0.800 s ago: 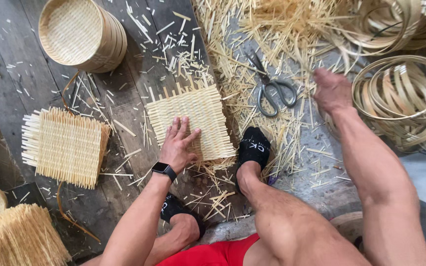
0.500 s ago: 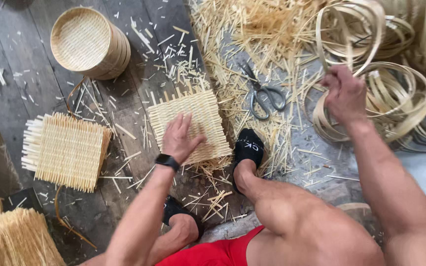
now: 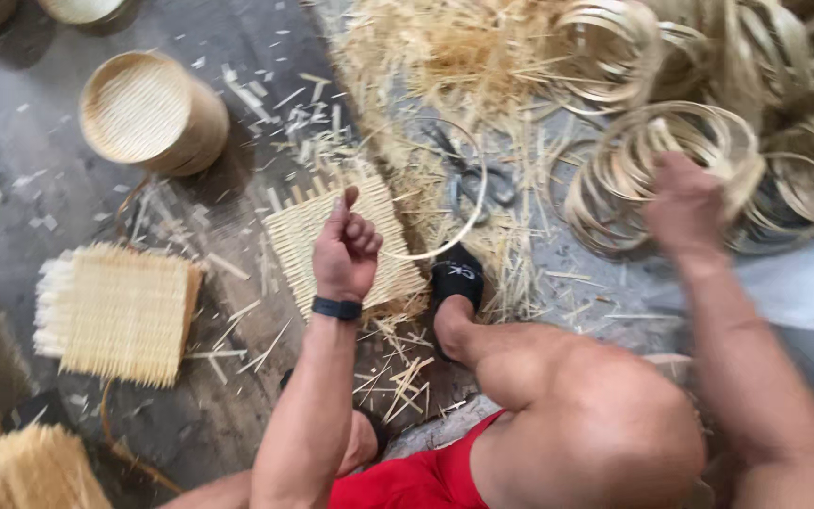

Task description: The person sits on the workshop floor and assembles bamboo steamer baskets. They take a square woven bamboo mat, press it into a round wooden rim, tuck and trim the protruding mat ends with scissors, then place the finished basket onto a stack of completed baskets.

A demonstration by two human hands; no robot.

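Note:
My left hand (image 3: 346, 250), with a black band on its wrist, hovers over a square woven bamboo mat (image 3: 299, 231) on the floor. Its fingers are curled around the near edge of a thin bamboo hoop (image 3: 479, 193) that arcs out to the right over a pair of scissors (image 3: 468, 170). My right hand (image 3: 685, 207) reaches far right and grips a coil of bamboo rings (image 3: 633, 160). My foot in a black sock (image 3: 459, 278) rests by the mat's right corner.
A round woven basket (image 3: 143, 113) stands at the upper left, and a second woven mat (image 3: 120, 311) lies at the left. Loose bamboo strips (image 3: 445, 57) are heaped at the top centre. More coiled rings (image 3: 803, 113) fill the upper right. Offcuts litter the floor.
My left hand lifted off the mat and curled shut, and a thin hoop now lies by it. My right hand moved further right into the coils and closed on one.

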